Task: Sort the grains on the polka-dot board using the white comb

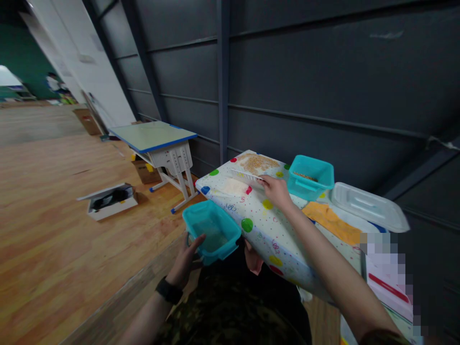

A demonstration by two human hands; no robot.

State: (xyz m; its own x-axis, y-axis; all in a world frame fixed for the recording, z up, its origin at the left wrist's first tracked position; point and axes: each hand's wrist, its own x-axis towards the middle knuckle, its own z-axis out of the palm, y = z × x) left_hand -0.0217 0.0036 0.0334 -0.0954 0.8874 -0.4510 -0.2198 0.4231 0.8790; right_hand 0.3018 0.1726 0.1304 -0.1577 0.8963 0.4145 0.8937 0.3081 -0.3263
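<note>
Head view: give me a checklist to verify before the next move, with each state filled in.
1. Left-hand grip on the near teal tub: ok, thumb over its side.
2. Near tub level with no tilt: cannot tell from this angle.
3. Right-hand grip on the flat pale tool: ok, held at its end.
4. Pale heap inside a tub: not ok, it lies on the patterned cloth.
5. Far teal tub upright: ok, tan contents visible.
6. Clear lid on a tub: not ok, lying off to the right.
</note>
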